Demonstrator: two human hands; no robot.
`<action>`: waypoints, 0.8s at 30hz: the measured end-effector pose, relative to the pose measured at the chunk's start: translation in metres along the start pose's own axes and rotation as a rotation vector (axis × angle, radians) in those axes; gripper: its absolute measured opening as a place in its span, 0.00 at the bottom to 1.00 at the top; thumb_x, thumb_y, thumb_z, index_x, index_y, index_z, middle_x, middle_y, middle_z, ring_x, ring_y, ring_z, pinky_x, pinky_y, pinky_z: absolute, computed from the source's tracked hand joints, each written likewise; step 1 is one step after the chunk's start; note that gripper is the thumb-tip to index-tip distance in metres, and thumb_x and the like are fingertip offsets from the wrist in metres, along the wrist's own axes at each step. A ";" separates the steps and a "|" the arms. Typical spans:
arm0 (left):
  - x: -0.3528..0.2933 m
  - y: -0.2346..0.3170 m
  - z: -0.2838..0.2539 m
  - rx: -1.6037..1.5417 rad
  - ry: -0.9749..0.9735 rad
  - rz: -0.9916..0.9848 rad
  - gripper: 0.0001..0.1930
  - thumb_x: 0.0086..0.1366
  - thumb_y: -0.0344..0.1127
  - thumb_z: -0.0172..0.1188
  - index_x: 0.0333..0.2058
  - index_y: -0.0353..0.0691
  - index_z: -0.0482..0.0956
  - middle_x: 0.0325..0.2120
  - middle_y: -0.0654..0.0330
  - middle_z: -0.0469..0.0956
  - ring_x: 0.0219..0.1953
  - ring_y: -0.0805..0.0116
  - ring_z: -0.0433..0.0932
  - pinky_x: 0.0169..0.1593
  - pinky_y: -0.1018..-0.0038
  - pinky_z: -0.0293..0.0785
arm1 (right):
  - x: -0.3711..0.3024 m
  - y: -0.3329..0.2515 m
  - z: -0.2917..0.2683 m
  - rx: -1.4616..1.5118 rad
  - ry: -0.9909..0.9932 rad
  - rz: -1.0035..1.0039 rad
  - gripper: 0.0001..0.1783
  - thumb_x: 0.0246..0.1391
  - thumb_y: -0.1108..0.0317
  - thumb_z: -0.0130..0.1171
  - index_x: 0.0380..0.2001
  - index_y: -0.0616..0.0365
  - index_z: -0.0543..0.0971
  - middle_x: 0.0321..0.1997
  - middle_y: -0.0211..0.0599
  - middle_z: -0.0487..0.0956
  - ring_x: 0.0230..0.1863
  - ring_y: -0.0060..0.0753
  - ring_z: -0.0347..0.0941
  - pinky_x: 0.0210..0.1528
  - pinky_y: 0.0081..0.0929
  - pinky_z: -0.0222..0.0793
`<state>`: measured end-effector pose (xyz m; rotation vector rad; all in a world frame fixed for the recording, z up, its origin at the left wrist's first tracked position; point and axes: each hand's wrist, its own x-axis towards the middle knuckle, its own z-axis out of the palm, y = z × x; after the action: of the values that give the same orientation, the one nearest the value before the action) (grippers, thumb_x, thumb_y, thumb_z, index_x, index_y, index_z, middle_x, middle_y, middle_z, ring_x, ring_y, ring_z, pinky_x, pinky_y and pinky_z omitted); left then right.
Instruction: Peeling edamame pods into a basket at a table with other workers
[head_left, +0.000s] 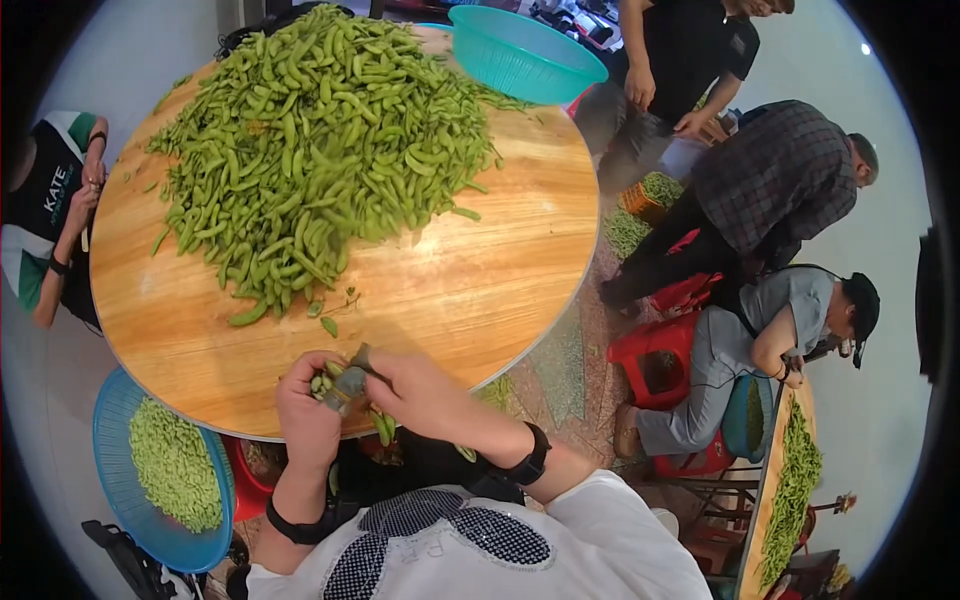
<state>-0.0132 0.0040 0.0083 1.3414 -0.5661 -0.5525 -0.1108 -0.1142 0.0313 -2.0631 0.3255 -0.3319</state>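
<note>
Close to the table's front edge, my left hand (310, 408) is closed around a few green soybean pods (328, 378). My right hand (408, 390) meets it, fingers pinched together. At the right fingertips is a grey-green piece (350, 382); whether it is worn on the fingers or held cannot be made out. More pods (384, 428) hang below the right hand. Beyond both hands, a large heap of soybean pods (330, 150) covers the far part of the round wooden table (480, 285). A loose leaf (329, 326) lies between the heap and my hands.
A blue basket (226, 490) of shelled beans (172, 470) stands below the table at the left. A turquoise basket (525, 60) sits at its far right edge. People are at the left and right; a red stool (650, 350) and another pod-covered table (790, 490) are rightward.
</note>
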 end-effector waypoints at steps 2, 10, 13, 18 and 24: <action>0.001 0.003 0.001 -0.003 -0.010 -0.023 0.06 0.55 0.21 0.58 0.33 0.35 0.75 0.27 0.69 0.74 0.28 0.83 0.70 0.32 0.85 0.67 | 0.002 -0.004 -0.003 -0.092 0.026 -0.027 0.07 0.53 0.70 0.50 0.31 0.64 0.71 0.22 0.50 0.73 0.24 0.52 0.71 0.27 0.36 0.65; 0.005 -0.002 -0.009 -0.654 0.133 -0.320 0.08 0.62 0.26 0.52 0.40 0.36 0.75 0.27 0.65 0.75 0.22 0.83 0.68 0.19 0.90 0.57 | 0.007 -0.008 0.003 -0.001 -0.002 -0.050 0.11 0.52 0.65 0.55 0.26 0.64 0.71 0.21 0.53 0.73 0.25 0.56 0.72 0.26 0.43 0.65; 0.002 -0.002 -0.002 -0.588 0.137 -0.305 0.08 0.63 0.28 0.51 0.41 0.36 0.75 0.29 0.65 0.76 0.21 0.84 0.68 0.19 0.90 0.56 | 0.001 -0.019 0.001 -0.155 0.055 -0.065 0.11 0.55 0.63 0.53 0.28 0.62 0.72 0.25 0.50 0.75 0.26 0.51 0.74 0.28 0.37 0.67; -0.002 -0.006 -0.015 -0.350 0.080 -0.090 0.09 0.64 0.30 0.50 0.42 0.36 0.74 0.31 0.65 0.76 0.24 0.84 0.69 0.21 0.89 0.59 | 0.007 -0.007 0.021 -0.359 -0.019 -0.119 0.12 0.49 0.61 0.54 0.26 0.60 0.71 0.23 0.45 0.76 0.25 0.49 0.75 0.26 0.40 0.69; 0.004 -0.013 -0.011 -0.286 0.120 -0.091 0.09 0.67 0.31 0.48 0.41 0.34 0.73 0.34 0.63 0.74 0.30 0.79 0.73 0.30 0.85 0.69 | 0.015 -0.011 0.009 -0.436 -0.135 -0.252 0.13 0.46 0.60 0.54 0.21 0.60 0.73 0.19 0.44 0.76 0.24 0.49 0.75 0.26 0.42 0.68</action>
<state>-0.0030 0.0075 -0.0060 1.1228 -0.3157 -0.5987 -0.0927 -0.1072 0.0376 -2.5506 0.0545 -0.2878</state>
